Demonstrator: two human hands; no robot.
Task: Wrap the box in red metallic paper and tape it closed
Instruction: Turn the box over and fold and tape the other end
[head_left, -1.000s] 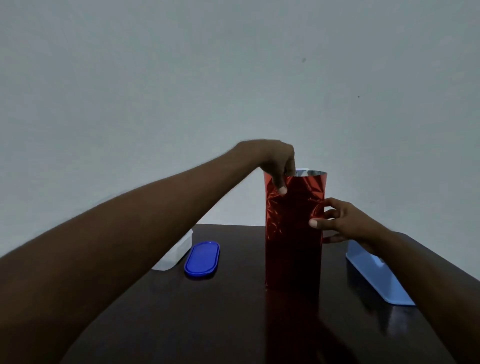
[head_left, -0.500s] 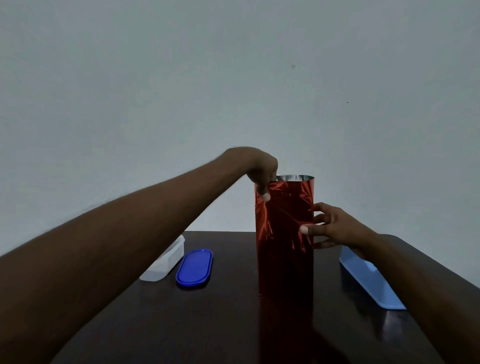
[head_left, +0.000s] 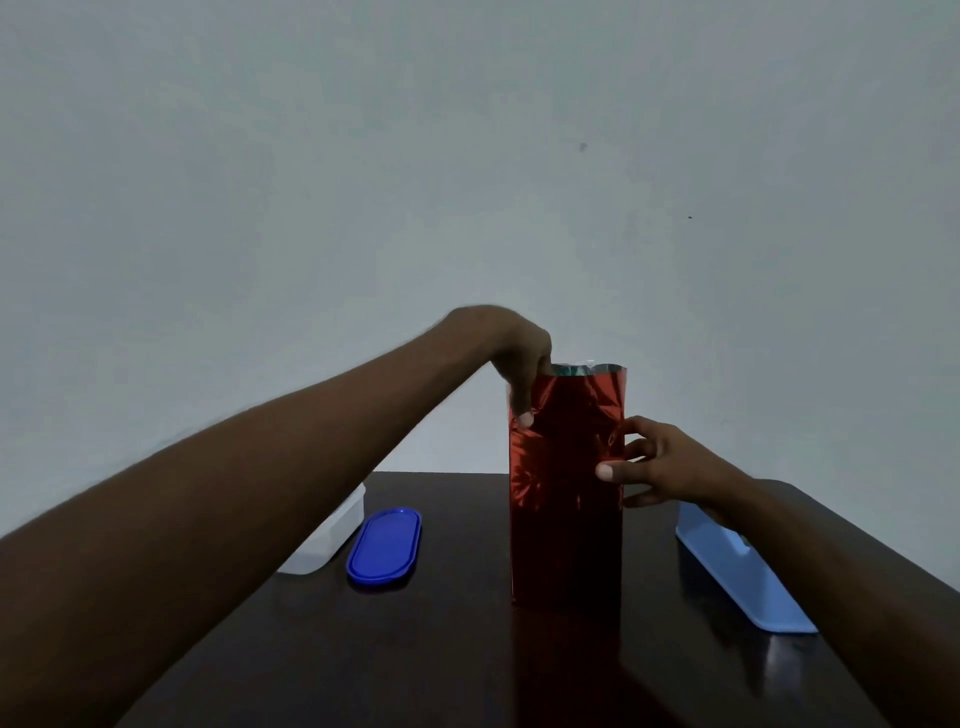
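Note:
A tall box wrapped in red metallic paper (head_left: 566, 493) stands upright on the dark table (head_left: 441, 649). The paper's top end stands open, showing its silver inside. My left hand (head_left: 522, 364) pinches the paper's upper left edge, thumb on the front face and fingers inside the opening. My right hand (head_left: 654, 465) holds the right side of the wrapped box at mid height, thumb on the front, fingers spread round the side. The box itself is hidden under the paper. No tape is visible.
A clear plastic container (head_left: 332, 535) and its blue oval lid (head_left: 384, 545) lie on the table to the left. A long light-blue tray (head_left: 743, 577) lies to the right, partly under my right forearm. A plain wall stands behind the table.
My left hand slid left along the paper's top edge to its left corner. The top rim has become slightly crumpled. My right hand keeps its hold on the right side.

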